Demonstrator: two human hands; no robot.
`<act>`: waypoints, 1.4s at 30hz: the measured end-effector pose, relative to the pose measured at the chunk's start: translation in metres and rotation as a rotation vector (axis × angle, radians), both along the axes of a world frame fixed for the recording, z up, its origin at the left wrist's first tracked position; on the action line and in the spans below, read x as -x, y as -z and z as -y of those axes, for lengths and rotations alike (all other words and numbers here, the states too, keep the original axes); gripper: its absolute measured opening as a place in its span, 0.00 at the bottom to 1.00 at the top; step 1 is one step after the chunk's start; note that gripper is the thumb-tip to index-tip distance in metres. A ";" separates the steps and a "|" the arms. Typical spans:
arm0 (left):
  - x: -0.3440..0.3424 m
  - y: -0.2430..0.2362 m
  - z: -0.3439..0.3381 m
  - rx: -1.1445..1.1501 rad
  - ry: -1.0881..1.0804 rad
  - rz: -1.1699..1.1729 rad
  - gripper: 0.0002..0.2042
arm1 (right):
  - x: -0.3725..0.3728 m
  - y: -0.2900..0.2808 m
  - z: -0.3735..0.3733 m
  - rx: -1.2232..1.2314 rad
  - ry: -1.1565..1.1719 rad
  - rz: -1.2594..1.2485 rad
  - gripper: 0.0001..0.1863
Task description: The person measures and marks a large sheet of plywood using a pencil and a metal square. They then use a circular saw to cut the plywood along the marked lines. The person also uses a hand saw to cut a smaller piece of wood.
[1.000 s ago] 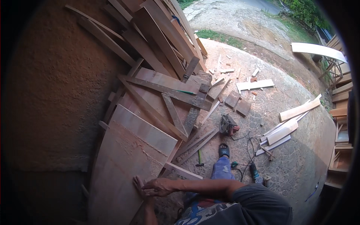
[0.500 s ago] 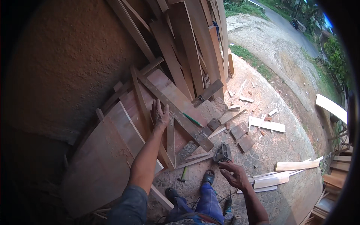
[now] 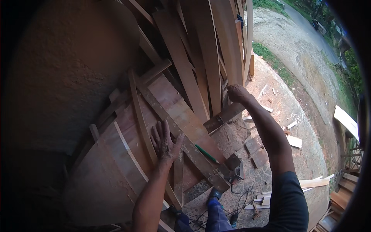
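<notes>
My left hand (image 3: 167, 146) lies with fingers spread on the narrow wooden pieces of a frame, beside a long dusty wooden bar (image 3: 170, 120). A green pencil (image 3: 206, 153) rests along that bar, to the right of the hand. Farther right, my right hand (image 3: 237, 94) is closed in a fist at the upper end of a short wooden board (image 3: 224, 117). What its fingers hold is hidden. Beneath the frame is a broad wooden panel (image 3: 164, 91) sprinkled with sawdust.
Tall planks (image 3: 193, 50) lean at the back beside a rough wall (image 3: 77, 69). Sawdust (image 3: 232, 135) and offcuts cover the ground on the right. A black cable (image 3: 245, 193) loops near my feet. Pale boards (image 3: 309, 183) lie at the lower right.
My right hand has moved up and forward from above the ground to the short board's upper end, and its fingers have closed. My left hand stays on the frame; the view has shifted.
</notes>
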State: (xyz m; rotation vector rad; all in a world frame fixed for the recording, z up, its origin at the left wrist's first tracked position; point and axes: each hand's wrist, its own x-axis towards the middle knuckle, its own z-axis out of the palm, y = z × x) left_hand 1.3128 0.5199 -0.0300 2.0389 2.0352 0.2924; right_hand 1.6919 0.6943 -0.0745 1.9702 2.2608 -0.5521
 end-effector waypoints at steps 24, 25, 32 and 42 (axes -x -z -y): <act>0.009 -0.011 -0.005 0.149 -0.025 0.005 0.50 | 0.003 0.207 -0.152 0.198 -0.024 -0.054 0.19; 0.008 -0.012 -0.008 0.150 -0.019 0.010 0.50 | -0.002 0.215 -0.157 0.192 -0.088 0.029 0.21; 0.010 -0.013 -0.007 0.148 0.004 0.008 0.50 | -0.004 0.235 -0.145 0.188 0.362 -0.012 0.23; 0.008 -0.014 0.001 0.107 -0.025 0.010 0.49 | 0.053 0.095 -0.107 0.237 0.504 -0.152 0.15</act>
